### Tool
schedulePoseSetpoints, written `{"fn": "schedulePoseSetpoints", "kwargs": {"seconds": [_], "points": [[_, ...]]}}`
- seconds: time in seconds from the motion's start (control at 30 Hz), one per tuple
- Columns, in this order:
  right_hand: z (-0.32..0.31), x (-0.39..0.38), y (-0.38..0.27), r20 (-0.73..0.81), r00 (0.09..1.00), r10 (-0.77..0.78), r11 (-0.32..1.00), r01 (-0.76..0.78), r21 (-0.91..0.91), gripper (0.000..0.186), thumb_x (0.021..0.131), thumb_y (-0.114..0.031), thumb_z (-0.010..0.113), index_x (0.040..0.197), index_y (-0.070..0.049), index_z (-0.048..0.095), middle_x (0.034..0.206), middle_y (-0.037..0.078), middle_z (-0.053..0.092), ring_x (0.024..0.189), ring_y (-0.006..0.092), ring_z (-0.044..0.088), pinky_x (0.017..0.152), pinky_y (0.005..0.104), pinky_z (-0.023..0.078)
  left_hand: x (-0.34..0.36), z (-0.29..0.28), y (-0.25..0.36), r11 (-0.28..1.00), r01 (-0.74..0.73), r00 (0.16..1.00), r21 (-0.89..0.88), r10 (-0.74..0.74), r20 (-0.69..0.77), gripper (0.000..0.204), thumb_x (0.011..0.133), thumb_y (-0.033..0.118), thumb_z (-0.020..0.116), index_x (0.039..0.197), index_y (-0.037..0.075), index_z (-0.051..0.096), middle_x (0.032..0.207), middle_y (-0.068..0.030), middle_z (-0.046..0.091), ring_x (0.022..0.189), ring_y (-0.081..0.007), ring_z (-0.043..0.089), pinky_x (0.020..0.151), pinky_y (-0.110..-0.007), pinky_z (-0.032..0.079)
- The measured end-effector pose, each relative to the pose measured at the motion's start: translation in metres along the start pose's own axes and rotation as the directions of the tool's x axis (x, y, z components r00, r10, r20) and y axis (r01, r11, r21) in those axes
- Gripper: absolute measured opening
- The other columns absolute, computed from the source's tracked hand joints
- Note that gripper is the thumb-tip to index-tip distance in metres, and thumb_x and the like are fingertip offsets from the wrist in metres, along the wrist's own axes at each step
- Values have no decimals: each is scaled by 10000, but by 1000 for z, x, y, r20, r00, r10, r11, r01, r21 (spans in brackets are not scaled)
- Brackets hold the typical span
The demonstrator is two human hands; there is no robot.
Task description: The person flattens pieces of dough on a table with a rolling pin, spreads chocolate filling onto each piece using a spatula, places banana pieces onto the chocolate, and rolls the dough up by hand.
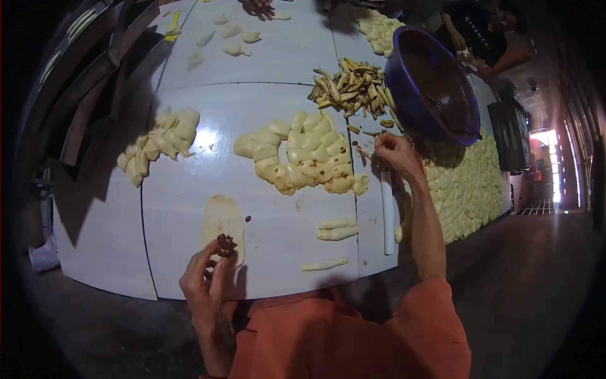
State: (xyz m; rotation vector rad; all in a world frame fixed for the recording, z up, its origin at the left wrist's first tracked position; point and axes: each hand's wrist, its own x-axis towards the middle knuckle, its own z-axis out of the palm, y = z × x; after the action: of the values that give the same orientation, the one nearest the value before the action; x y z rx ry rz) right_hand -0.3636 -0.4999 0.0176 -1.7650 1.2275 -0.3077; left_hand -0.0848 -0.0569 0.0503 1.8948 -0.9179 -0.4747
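Observation:
My left hand (205,278) holds a glossy lump of dark brown paste (225,244) at its fingertips, just over the near end of a flattened oval of dough (221,211). A small brown drop (248,218) lies beside the dough. Farther right, my right hand (394,151) is closed, thumb and fingertips pressed together beside some thin brown strips; whatever it pinches is too small to make out. Beneath its wrist lies a long white rod (387,215), like a rolling pin. Beyond that hand is a heap of yellow-brown banana slices (353,87).
Rolled dough sticks (338,228) lie front right. Dough clusters (309,148) occupy the middle and left (165,136). A purple basin (399,76) stands right, beside a wide dough layer (467,189). Metal trays (104,69) lean at left. Another person (483,38) and a far hand (257,7) are beyond.

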Motion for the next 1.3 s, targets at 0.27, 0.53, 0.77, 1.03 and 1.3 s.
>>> {"fn": "schedulePoseSetpoints", "kwargs": {"seconds": [0.27,0.53,0.77,1.03,1.3], "points": [[18,-29,-28,-98,991,-86,816,14,-578,490,777,-448,789,972,-2,732,852,176,733,843,342,727,787,439,554,3,-8,-7,1000,26,1000,16,-26,-3,354,943,6,721,1296,10,702,1098,-122,755,778,-139,679,575,-256,496],[56,-32,-4,-308,938,-158,764,-81,-640,450,788,-361,846,986,33,759,937,265,738,927,443,707,809,531,544,11,-7,-4,1000,2,999,-16,-1,51,351,943,22,732,1293,11,704,1086,-124,751,783,-139,677,589,-256,508],[56,-17,-6,-312,940,-137,796,-83,-599,247,740,-225,738,851,-6,758,819,279,721,845,462,714,792,531,566,8,-9,-12,1000,20,999,-6,-20,44,359,943,14,735,1301,15,703,1078,-129,748,798,-142,688,575,-263,510],[47,3,7,-231,961,-149,690,-66,-721,291,709,-227,726,830,38,727,781,227,731,745,403,726,704,477,581,5,-17,-21,999,10,1000,-40,-10,5,379,937,6,738,1313,30,702,1108,-133,749,798,-143,684,584,-259,504],[29,-17,-42,-1,989,147,977,-145,153,176,865,-229,759,902,-69,695,738,-28,643,575,41,527,505,229,397,-4,-30,-32,998,60,998,8,-59,-37,362,953,25,728,1313,21,698,1107,-135,754,771,-137,677,559,-256,499]]}}
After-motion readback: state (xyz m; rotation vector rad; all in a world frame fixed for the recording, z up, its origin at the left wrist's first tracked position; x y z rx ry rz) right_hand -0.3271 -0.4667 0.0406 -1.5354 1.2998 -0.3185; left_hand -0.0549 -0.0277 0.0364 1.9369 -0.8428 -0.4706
